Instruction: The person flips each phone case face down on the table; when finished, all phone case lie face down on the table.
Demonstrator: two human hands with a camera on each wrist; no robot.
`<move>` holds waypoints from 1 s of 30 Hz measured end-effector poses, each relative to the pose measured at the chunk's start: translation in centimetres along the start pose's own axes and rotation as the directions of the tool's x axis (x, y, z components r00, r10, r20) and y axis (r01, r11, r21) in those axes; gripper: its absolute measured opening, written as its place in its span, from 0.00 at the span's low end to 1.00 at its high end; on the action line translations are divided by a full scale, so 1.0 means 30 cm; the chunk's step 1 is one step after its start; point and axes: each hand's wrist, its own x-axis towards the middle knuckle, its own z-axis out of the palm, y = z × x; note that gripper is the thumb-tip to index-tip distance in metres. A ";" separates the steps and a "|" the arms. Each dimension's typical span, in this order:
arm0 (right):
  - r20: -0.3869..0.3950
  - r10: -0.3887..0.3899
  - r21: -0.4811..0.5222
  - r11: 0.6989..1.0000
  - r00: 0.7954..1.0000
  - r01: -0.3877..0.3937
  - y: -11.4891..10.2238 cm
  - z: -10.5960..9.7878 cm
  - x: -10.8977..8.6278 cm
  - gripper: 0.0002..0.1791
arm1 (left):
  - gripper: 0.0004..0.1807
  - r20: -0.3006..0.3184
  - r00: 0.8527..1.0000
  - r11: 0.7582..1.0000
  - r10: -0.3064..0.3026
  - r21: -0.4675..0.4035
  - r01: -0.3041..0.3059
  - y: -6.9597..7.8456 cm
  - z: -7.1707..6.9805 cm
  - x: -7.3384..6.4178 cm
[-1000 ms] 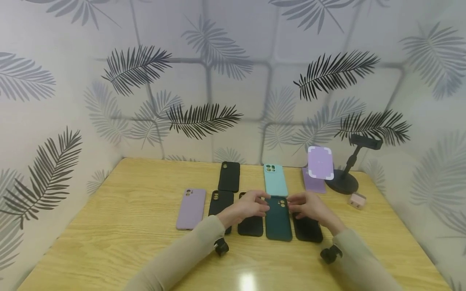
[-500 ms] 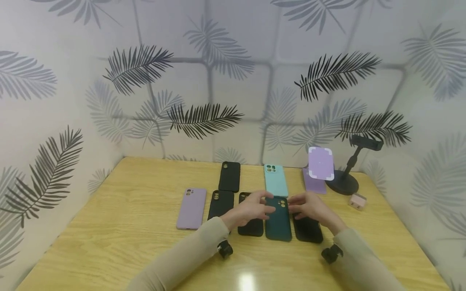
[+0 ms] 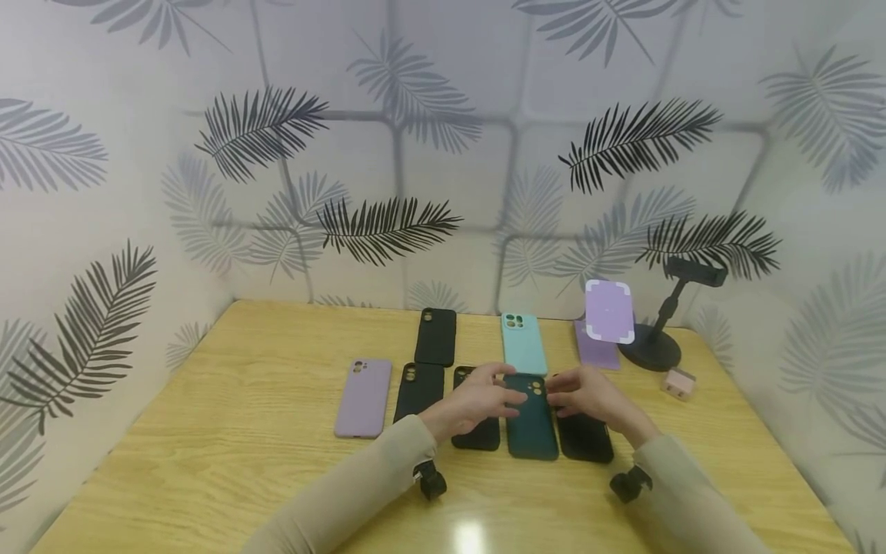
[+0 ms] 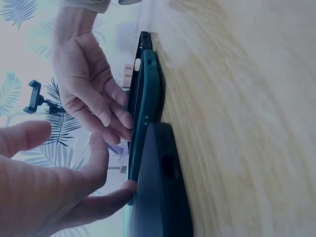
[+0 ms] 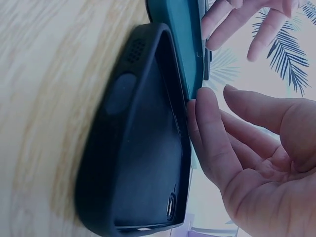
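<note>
A dark green phone case (image 3: 531, 431) lies among other cases in the front row. My left hand (image 3: 476, 400) is over its upper left side, and in the left wrist view a fingertip (image 4: 127, 186) touches its edge. On the other side, my right hand (image 3: 588, 398) has its fingertips at the case's upper right edge, seen also in the right wrist view. Both hands have their fingers loosely extended. A black case (image 3: 587, 438), hollow side up, lies under my right hand. Another black case (image 3: 477, 435) is partly covered by my left hand.
Further left are a black case (image 3: 418, 388) and a lilac case (image 3: 363, 398). Behind stand a black case (image 3: 436, 337) and a light blue case (image 3: 524, 342) lying flat. A purple stand (image 3: 609, 312), black phone holder (image 3: 651, 346) and pink plug (image 3: 680, 383) are back right.
My left hand has moved slightly right, further over the green case. The green case has shifted a little to the right. My right hand stays nearly still.
</note>
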 end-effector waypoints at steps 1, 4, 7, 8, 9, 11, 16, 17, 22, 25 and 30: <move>0.001 -0.002 0.004 1.000 1.000 0.002 0.000 0.000 -0.001 0.22 | 0.36 -0.008 1.000 1.000 0.001 -0.018 -0.002 0.000 0.001 0.000; 0.003 -0.004 0.018 1.000 1.000 0.003 0.005 -0.004 0.000 0.22 | 0.37 -0.031 1.000 0.996 -0.002 -0.088 -0.001 -0.002 -0.001 0.007; 0.005 -0.003 0.026 1.000 1.000 0.003 0.011 -0.008 0.004 0.22 | 0.36 -0.048 0.999 0.990 -0.013 -0.138 0.006 -0.002 -0.009 0.017; 0.007 -0.003 0.028 1.000 1.000 0.002 0.012 -0.010 0.005 0.22 | 0.36 -0.051 0.999 0.989 -0.017 -0.150 0.009 -0.002 -0.012 0.020; 0.007 0.001 0.031 1.000 1.000 -0.001 0.013 -0.010 0.006 0.22 | 0.36 -0.053 0.998 0.987 -0.023 -0.160 0.014 -0.002 -0.014 0.023; 0.010 0.009 0.035 0.999 1.000 -0.009 0.014 -0.011 0.008 0.21 | 0.35 -0.056 0.998 0.985 -0.030 -0.172 0.020 -0.003 -0.018 0.030; 0.048 0.023 0.079 0.997 0.999 -0.027 0.006 -0.002 0.012 0.21 | 0.33 -0.051 0.998 0.981 -0.025 -0.191 0.015 -0.012 -0.022 0.044; 0.063 0.024 0.094 0.995 0.998 -0.030 0.004 0.002 0.014 0.22 | 0.33 -0.052 0.998 0.981 -0.024 -0.192 0.014 -0.015 -0.023 0.047; 0.130 0.026 0.168 0.985 0.991 -0.048 0.002 0.019 0.027 0.27 | 0.32 -0.053 0.998 0.977 -0.023 -0.215 0.011 -0.017 -0.026 0.058; 0.154 0.030 0.209 0.976 0.988 -0.062 0.004 0.029 0.030 0.31 | 0.32 -0.038 0.999 0.973 -0.017 -0.231 0.007 -0.011 -0.023 0.060; 0.159 0.051 0.223 0.971 0.986 -0.086 -0.001 0.043 0.033 0.36 | 0.33 -0.025 1.000 0.968 -0.013 -0.253 0.007 -0.006 -0.018 0.063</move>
